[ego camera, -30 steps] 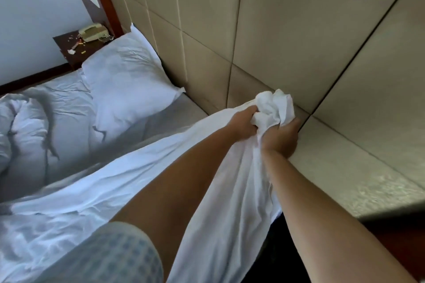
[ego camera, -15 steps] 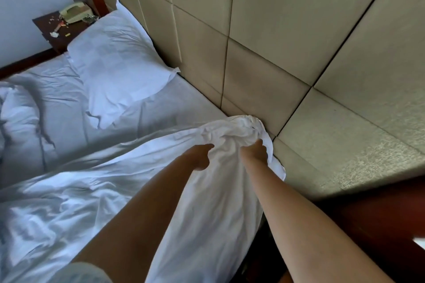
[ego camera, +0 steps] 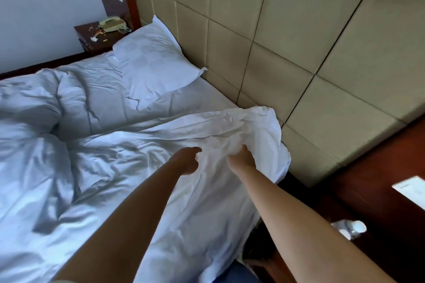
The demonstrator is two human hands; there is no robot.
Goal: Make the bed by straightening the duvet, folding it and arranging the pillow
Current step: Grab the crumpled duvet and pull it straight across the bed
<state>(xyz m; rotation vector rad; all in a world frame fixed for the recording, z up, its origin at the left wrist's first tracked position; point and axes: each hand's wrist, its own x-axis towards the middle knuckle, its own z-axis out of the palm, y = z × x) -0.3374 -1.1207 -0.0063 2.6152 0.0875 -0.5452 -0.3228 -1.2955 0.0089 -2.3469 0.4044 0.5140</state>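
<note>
the duvet (ego camera: 110, 167) lies rumpled across the near half of the bed, from the centre out to nine o'clock, with its corner bunched at about one o'clock against the foot of the headboard (ego camera: 287, 41). our right hand (ego camera: 242, 158) has that corner cloth pinched up in its curled fingers, just right of centre. our left hand (ego camera: 187, 159) hovers just beside it at the centre, fingers loosely bent with the forefinger reaching toward the fabric; we cannot tell whether it has any cloth in it, and it looks free of the duvet. the two hands sit near each other but apart.

the pillow (ego camera: 154, 62) lies at eleven o'clock on the bare sheet (ego camera: 103, 94), one long edge touching the headboard, a corner drooping toward the middle of the bed. a second heap of duvet rises at nine o'clock.

beyond the pillow, at eleven o'clock, a nightstand (ego camera: 92, 40) carries a phone (ego camera: 112, 23) and some small scraps too small to tell. at three to four o'clock a dark wooden table (ego camera: 379, 179) stands beside the bed, with a white card (ego camera: 411, 188) on it and a bottle (ego camera: 349, 228) near its edge.
</note>
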